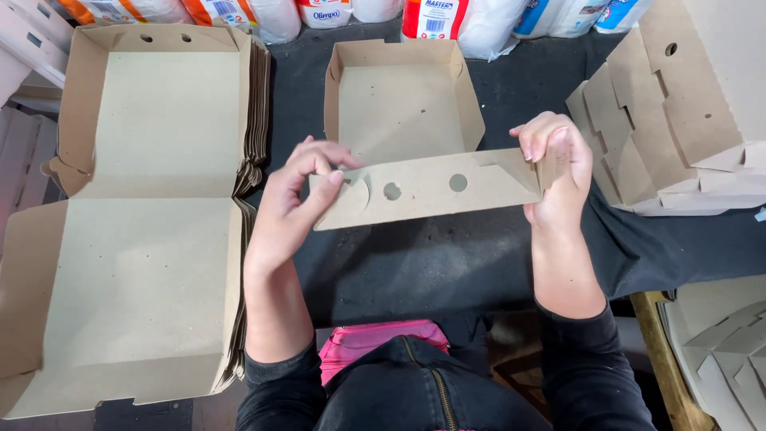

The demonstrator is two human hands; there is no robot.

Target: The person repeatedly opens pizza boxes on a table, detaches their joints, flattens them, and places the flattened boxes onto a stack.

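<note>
**Kid:** Cardboard box (pixel 407 120) first! Where is it next to the fingers?

**Helper:** Its front flap (pixel 431 190) runs right between the two hands. The left hand (pixel 299 199) pinches the flap's left end, with the thumb on the near side and the other fingers curled over the top. The right hand (pixel 558 172) pinches the right end, where the cardboard folds around a corner. Fingers on both hands are pressed tight on the flap, not spread.

**Kid:** What does the flap look like?

**Helper:** It is brown, with two round holes in it. It is tilted a bit, lower on the left.

**Kid:** And the box part?

**Helper:** It sits just behind the flap on the dark table (pixel 447 263). Three walls stand up. I see only its bare brown floor inside.

**Kid:** What is around it?

**Helper:** On the left is a tall stack of flat boxes (pixel 152 231), not folded. The top one lies open like a book. On the right is a pile of folded boxes (pixel 678 120), leaning on each other. More pale cardboard pieces (pixel 730 339) lie at the bottom right. At the back stand white plastic packs (pixel 447 20) in a row.
</note>
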